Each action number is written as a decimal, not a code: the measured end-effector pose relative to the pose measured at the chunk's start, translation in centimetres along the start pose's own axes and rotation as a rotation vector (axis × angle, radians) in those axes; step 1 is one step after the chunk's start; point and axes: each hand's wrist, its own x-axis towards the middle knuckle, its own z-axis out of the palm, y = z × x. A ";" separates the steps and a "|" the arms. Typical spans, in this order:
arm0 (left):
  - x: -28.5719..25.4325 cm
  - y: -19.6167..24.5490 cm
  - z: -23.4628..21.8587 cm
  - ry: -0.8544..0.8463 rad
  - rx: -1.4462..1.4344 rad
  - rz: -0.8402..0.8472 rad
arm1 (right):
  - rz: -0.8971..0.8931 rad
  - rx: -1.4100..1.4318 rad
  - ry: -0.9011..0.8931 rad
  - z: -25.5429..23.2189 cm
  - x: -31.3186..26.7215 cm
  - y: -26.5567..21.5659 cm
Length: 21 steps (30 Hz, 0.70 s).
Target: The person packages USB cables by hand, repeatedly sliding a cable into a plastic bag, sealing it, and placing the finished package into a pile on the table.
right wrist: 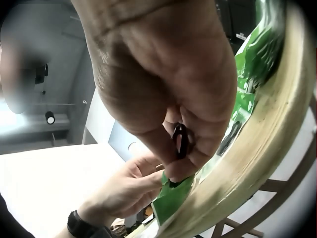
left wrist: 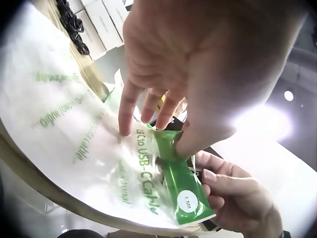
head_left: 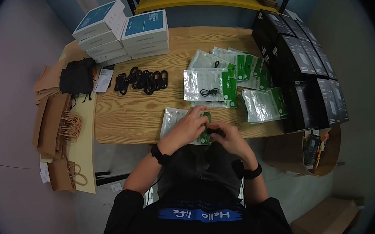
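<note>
A clear plastic USB-C cable bag [head_left: 172, 119] with a green end strip lies at the table's front edge. My left hand [head_left: 187, 127] reaches over it and pinches the green strip [left wrist: 173, 173] between thumb and fingers, as the left wrist view shows. At that green end, my right hand [head_left: 230, 140] holds a coiled black cable [right wrist: 180, 141], its loop showing between thumb and curled fingers. Those fingertips are right at the bag's mouth; part of the cable is hidden inside the hand. A white "1.5M" label [left wrist: 187, 201] sits on the strip.
Beyond the hands lie several bags [head_left: 203, 84], one with a cable on top. More bags [head_left: 261, 107] lie rightward, beside stacked black boxes [head_left: 301, 56]. Coiled black cables [head_left: 143, 81], white boxes [head_left: 146, 32] and paper bags [head_left: 52, 123] occupy the left side.
</note>
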 end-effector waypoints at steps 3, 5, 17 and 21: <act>-0.1 0.5 0.1 0.000 0.012 -0.006 | 0.362 0.249 -0.063 -0.9 0.2 0.8; -0.1 0.7 0.4 -0.012 -0.030 0.018 | 0.391 0.282 0.008 -0.7 0.5 0.7; 0.0 0.8 0.8 0.098 -0.029 -0.053 | 0.365 0.231 -0.070 0.9 0.0 1.6; -0.3 0.0 1.5 0.119 0.017 -0.040 | 0.416 0.403 -0.058 1.2 -0.2 -0.1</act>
